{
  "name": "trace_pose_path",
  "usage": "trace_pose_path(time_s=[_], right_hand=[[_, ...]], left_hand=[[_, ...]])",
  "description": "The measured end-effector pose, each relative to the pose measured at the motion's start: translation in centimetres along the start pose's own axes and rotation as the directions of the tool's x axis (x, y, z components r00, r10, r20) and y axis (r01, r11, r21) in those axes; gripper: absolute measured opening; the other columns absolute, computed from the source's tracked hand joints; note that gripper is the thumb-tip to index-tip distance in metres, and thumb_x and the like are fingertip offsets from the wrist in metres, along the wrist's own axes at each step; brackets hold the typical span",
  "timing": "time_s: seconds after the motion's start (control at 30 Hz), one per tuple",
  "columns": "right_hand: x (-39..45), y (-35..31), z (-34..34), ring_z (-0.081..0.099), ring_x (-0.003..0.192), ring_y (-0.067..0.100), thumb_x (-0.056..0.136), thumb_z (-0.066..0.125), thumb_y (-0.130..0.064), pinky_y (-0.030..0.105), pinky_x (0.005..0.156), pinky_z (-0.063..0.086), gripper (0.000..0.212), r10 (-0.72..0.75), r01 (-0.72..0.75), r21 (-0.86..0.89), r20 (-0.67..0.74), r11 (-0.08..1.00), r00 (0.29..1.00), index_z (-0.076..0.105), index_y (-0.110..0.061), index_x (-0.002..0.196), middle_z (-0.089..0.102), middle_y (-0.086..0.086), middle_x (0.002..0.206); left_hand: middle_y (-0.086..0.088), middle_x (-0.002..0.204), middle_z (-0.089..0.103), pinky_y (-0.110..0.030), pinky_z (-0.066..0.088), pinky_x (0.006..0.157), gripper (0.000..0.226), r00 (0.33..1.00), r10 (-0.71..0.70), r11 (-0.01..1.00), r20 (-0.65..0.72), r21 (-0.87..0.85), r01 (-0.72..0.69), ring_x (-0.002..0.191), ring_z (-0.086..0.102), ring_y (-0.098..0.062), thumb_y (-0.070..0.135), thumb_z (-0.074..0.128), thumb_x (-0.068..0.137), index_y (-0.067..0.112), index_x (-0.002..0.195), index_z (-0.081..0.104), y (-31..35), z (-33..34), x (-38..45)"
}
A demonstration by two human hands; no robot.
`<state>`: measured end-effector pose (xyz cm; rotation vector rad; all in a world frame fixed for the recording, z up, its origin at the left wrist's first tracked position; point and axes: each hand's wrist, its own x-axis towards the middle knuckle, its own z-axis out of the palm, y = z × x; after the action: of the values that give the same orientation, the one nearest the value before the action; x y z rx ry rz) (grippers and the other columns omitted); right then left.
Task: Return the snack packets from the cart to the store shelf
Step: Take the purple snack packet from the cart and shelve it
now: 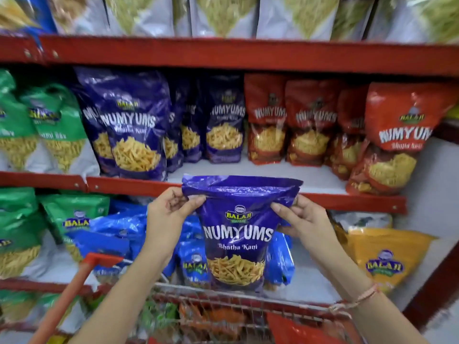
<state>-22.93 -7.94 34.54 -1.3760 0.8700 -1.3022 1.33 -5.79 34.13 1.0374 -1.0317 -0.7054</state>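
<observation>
I hold a purple Numyums snack packet (238, 232) upright in front of the shelving, just below the middle shelf's red edge. My left hand (171, 209) pinches its top left corner and my right hand (301, 217) grips its upper right side. On the middle shelf (273, 170) stand matching purple packets (134, 125), with bare white shelf space right behind the held packet. The wire cart (248, 304) sits below my arms, with red, orange and green packets inside.
Red packets (395, 137) fill the middle shelf's right side and green packets (49, 125) its left. The lower shelf holds blue packets (119, 234) and a yellow packet (382, 259). The cart's red handle (74, 294) angles up at lower left.
</observation>
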Motion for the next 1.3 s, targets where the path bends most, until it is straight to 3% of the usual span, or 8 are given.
trace_pose_path(time_s=[0.17, 0.33, 0.47, 0.73, 0.93, 1.03, 1.13, 1.3], right_hand=[[4.9, -5.7, 0.6, 0.072, 0.072, 0.015, 0.088, 0.060, -0.006, 0.030, 0.059, 0.061, 0.019, -0.112, 0.113, 0.048, -0.013, 0.992, 0.994, 0.060, 0.004, 0.104, 0.078, 0.007, 0.082], [9.7, -9.5, 1.0, 0.072, 0.064, 0.015, 0.088, 0.062, -0.012, 0.032, 0.058, 0.060, 0.017, -0.200, 0.201, 0.056, -0.020, 0.978, 0.980, 0.060, 0.000, 0.100, 0.076, 0.007, 0.076], [14.0, -10.4, 1.6, 0.069, 0.061, 0.012, 0.086, 0.064, -0.010, 0.031, 0.055, 0.058, 0.005, -0.185, 0.188, 0.140, -0.035, 0.972, 0.982, 0.059, -0.010, 0.087, 0.073, 0.008, 0.073], [21.6, -10.2, 2.7, 0.067, 0.056, 0.008, 0.087, 0.064, -0.010, 0.026, 0.047, 0.056, 0.024, -0.122, 0.124, 0.136, -0.024, 0.983, 0.992, 0.049, -0.018, 0.070, 0.068, 0.001, 0.067], [25.8, -9.4, 2.7, 0.068, 0.050, 0.008, 0.088, 0.061, -0.004, 0.025, 0.040, 0.054, 0.012, -0.085, 0.098, 0.189, -0.075, 0.977, 0.994, 0.051, -0.011, 0.087, 0.066, 0.011, 0.088], [27.8, -9.2, 2.6, 0.066, 0.060, 0.018, 0.086, 0.064, -0.005, 0.026, 0.041, 0.054, 0.019, -0.104, 0.124, 0.186, -0.113, 0.975, 0.988, 0.049, -0.013, 0.093, 0.060, 0.018, 0.098], [29.2, -8.4, 2.5, 0.061, 0.082, 0.026, 0.084, 0.065, -0.004, 0.027, 0.044, 0.055, 0.018, -0.109, 0.142, 0.213, -0.158, 0.967, 0.981, 0.050, -0.014, 0.085, 0.057, 0.017, 0.101], [30.0, -5.4, 2.0, 0.061, 0.092, 0.027, 0.085, 0.065, -0.007, 0.032, 0.057, 0.058, 0.017, -0.075, 0.119, 0.237, -0.185, 0.964, 0.980, 0.055, -0.010, 0.099, 0.062, 0.016, 0.098]], left_hand=[[0.002, 0.073, 0.071, -0.013, 0.054, 0.059, 0.012, 0.989, 0.148, 0.985, -0.003, -0.089, -0.147, 0.064, 0.064, -0.002, 0.004, 0.069, 0.077, 0.016, 0.077, 0.066, 5.2, 2.2, 5.0], [0.002, 0.061, 0.064, -0.007, 0.035, 0.031, 0.011, 0.984, 0.176, 0.971, -0.010, -0.164, -0.175, 0.035, 0.050, 0.004, 0.004, 0.064, 0.083, 0.002, 0.094, 0.064, 9.1, 4.8, 10.1], [0.005, 0.070, 0.076, -0.010, 0.048, 0.044, 0.009, 0.997, 0.078, 0.943, -0.012, -0.324, -0.077, 0.059, 0.067, -0.002, 0.003, 0.064, 0.082, 0.011, 0.084, 0.068, 9.7, 5.8, 14.3], [0.007, 0.056, 0.074, -0.007, 0.037, 0.031, 0.018, 0.998, -0.022, 0.898, -0.065, -0.441, -0.008, 0.043, 0.061, 0.003, 0.002, 0.061, 0.084, -0.001, 0.102, 0.062, 8.0, 6.8, 20.4], [0.000, 0.060, 0.072, -0.011, 0.047, 0.037, 0.012, 0.991, -0.107, 0.875, -0.083, -0.481, 0.054, 0.041, 0.063, -0.003, 0.002, 0.066, 0.081, 0.006, 0.092, 0.063, 7.3, 8.1, 24.1], [-0.004, 0.078, 0.065, -0.012, 0.047, 0.036, 0.015, 0.986, -0.107, 0.880, -0.127, -0.473, 0.035, 0.039, 0.061, 0.000, 0.000, 0.064, 0.082, 0.006, 0.095, 0.060, 7.1, 8.7, 26.2], [-0.001, 0.074, 0.068, -0.014, 0.052, 0.041, 0.015, 0.987, -0.097, 0.889, -0.127, -0.457, 0.029, 0.044, 0.064, -0.001, 0.000, 0.067, 0.079, 0.009, 0.089, 0.061, 6.2, 8.9, 27.6], [-0.004, 0.081, 0.065, -0.012, 0.049, 0.041, 0.018, 0.992, -0.084, 0.921, -0.093, -0.387, 0.042, 0.040, 0.059, 0.002, 0.003, 0.066, 0.081, 0.009, 0.097, 0.060, 3.9, 9.3, 27.9]])
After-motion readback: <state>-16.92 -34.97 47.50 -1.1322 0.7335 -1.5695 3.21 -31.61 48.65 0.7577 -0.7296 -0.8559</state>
